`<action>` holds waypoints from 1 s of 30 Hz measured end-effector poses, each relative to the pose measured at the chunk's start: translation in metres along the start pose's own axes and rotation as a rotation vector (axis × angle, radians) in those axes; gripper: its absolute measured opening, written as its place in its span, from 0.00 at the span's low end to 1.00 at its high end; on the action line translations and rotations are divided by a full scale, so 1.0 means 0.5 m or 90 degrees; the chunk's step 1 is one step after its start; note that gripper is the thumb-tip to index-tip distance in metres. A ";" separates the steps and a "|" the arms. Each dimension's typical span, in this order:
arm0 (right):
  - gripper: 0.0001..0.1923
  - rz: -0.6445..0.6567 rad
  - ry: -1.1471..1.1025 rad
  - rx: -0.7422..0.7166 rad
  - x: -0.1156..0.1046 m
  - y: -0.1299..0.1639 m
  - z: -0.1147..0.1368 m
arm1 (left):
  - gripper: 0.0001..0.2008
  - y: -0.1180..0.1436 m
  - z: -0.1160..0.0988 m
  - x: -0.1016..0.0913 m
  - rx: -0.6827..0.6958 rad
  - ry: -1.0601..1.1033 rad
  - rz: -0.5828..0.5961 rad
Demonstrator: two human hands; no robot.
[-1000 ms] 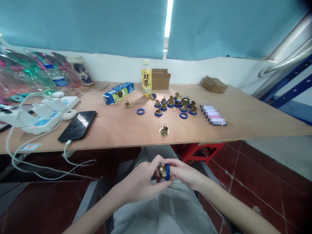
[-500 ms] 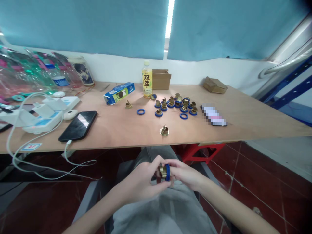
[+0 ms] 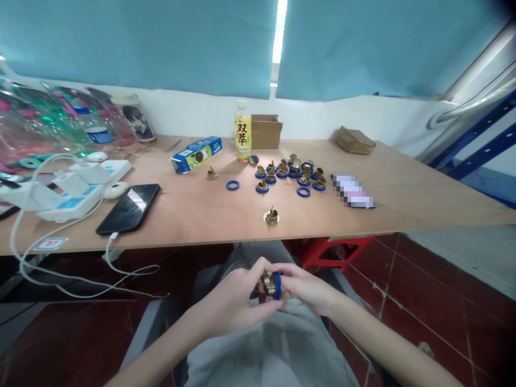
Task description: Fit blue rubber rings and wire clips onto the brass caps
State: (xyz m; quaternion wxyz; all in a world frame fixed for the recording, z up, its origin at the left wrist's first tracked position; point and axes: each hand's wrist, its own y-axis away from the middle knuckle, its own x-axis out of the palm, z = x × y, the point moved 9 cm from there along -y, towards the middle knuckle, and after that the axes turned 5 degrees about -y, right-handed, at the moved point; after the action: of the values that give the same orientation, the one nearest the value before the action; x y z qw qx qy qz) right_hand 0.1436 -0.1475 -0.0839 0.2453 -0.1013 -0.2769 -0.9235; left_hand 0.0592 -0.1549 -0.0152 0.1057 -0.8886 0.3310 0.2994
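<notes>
Over my lap, below the table's front edge, my left hand (image 3: 234, 301) and my right hand (image 3: 304, 287) meet on one small piece. My left fingers pinch a brass fitting (image 3: 267, 281). A blue ring (image 3: 277, 284) sits against it, held by my right fingers. One loose brass fitting (image 3: 271, 215) lies near the front edge of the wooden table (image 3: 209, 212). Farther back lies a cluster of brass fittings with blue rings (image 3: 290, 173). A lone blue ring (image 3: 233, 185) and a single brass fitting (image 3: 212, 173) lie to its left.
A black phone (image 3: 128, 208) on a white cable, white power strips (image 3: 68, 188) and plastic bottles (image 3: 48, 126) fill the table's left. A blue carton (image 3: 196, 153), a yellow drink bottle (image 3: 242, 130), a cardboard box (image 3: 266, 130) and a brown packet (image 3: 355, 140) stand at the back. A red stool (image 3: 334, 250) sits under the table.
</notes>
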 end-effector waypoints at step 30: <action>0.13 0.009 0.012 -0.003 -0.005 -0.009 -0.008 | 0.11 -0.002 0.006 0.008 -0.016 -0.012 0.016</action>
State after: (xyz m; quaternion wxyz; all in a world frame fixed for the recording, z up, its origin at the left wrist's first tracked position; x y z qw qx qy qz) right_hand 0.1434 -0.1454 -0.0899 0.2545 -0.0950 -0.2712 -0.9234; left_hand 0.0609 -0.1551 -0.0200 0.0939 -0.8829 0.3373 0.3129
